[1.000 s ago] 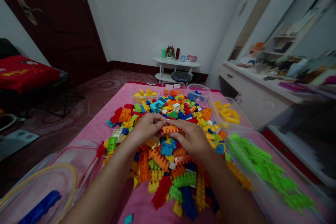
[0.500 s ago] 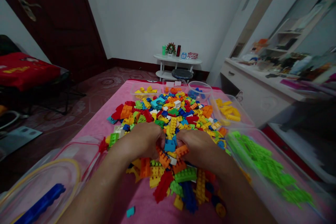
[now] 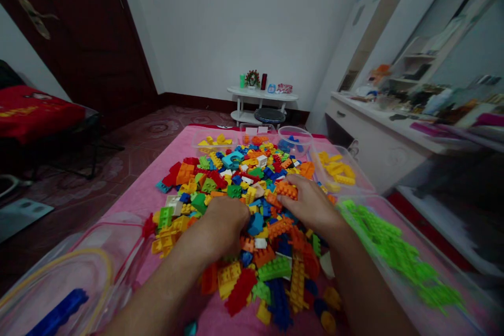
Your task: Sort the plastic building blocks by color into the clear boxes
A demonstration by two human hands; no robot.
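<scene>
A wide heap of mixed plastic building bricks [image 3: 255,223] lies in front of me, in red, orange, yellow, green, blue and white. My left hand [image 3: 226,220] is down in the middle of the heap with its fingers curled under. What those fingers hold, if anything, is hidden. To the right, my right hand [image 3: 311,202] has its thumb and fingers closed around an orange building brick [image 3: 286,190] at the heap's surface. Between the hands lie a light blue brick [image 3: 255,224] and another orange brick [image 3: 279,227].
Clear containers surround the heap: one with green pieces [image 3: 397,247] at right, one with yellow pieces [image 3: 336,168] behind it, and a round tub with blue pieces [image 3: 291,143] farther back. At left, a yellow-rimmed container holds a long blue piece [image 3: 59,312]. Pink cloth [image 3: 157,168] lies underneath.
My right hand has moved right and away from my left hand, onto an orange brick. Bricks near the middle have shifted. The left hand remains low in the heap.
</scene>
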